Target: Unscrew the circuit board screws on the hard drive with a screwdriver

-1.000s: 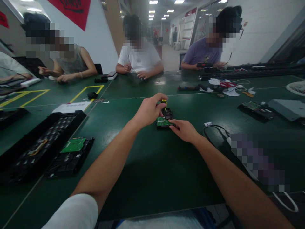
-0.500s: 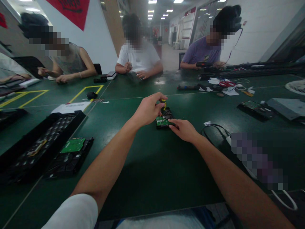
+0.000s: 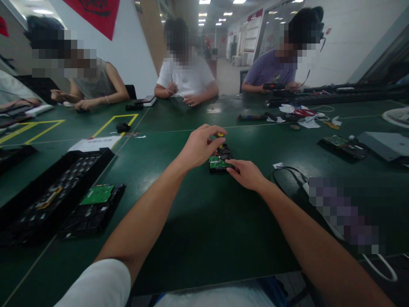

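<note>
A small hard drive with a green circuit board (image 3: 217,162) lies on the dark green table in front of me. Above it, my left hand (image 3: 203,147) pinches a small yellow screwdriver (image 3: 220,135) between thumb and fingers, upright with its lower end towards the drive. The screwdriver's tip is too small to make out. My right hand (image 3: 247,174) grips the drive's near right side, thumb at the edge and fingertips on top.
On the left are a long black tray (image 3: 104,158) and another hard drive (image 3: 96,213). A further drive (image 3: 347,148) and a grey metal box (image 3: 386,145) lie right. Nearer is a cabled, partly pixelated long object (image 3: 345,213). Several people sit across the table (image 3: 204,238).
My left thumb and fingers have shifted slightly around the screwdriver, with its yellow top still between them. My right hand and the hard drive stay in place.
</note>
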### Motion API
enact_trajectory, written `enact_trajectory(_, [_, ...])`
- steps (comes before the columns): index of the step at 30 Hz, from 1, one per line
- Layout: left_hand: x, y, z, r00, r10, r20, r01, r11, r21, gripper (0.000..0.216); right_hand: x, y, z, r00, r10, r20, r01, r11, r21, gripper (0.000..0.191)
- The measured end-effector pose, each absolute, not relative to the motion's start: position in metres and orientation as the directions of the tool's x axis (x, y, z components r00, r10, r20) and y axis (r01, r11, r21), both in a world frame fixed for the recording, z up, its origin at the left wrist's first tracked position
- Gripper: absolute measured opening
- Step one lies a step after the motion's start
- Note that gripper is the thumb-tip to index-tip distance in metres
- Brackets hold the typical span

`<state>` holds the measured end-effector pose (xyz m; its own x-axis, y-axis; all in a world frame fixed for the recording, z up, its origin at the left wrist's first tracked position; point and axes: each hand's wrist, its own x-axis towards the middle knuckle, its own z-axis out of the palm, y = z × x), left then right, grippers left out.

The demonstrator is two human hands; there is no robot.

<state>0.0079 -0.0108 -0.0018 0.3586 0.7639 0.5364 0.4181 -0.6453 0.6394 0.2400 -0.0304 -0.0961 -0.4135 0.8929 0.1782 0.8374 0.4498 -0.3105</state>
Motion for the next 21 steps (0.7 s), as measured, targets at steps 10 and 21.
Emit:
enact_trajectory(10, [0.0059, -0.0109, -0.0012, 0.375, 0.764, 0.525, 0.420, -0.645, 0.638, 0.024, 0.2408, -0.0301, -0.0979, -0.418, 0.890, 0.183, 0.833, 0.455, -0.315, 0.044])
enact_trajectory(21, [0.0074, -0.0082, -0.0035, 0.323, 0.779, 0.538, 0.413, -0.627, 0.661, 0.019, 0.2418, -0.0285, -0.0992, -0.426, 0.882, 0.202, 0.822, 0.471, -0.322, 0.044])
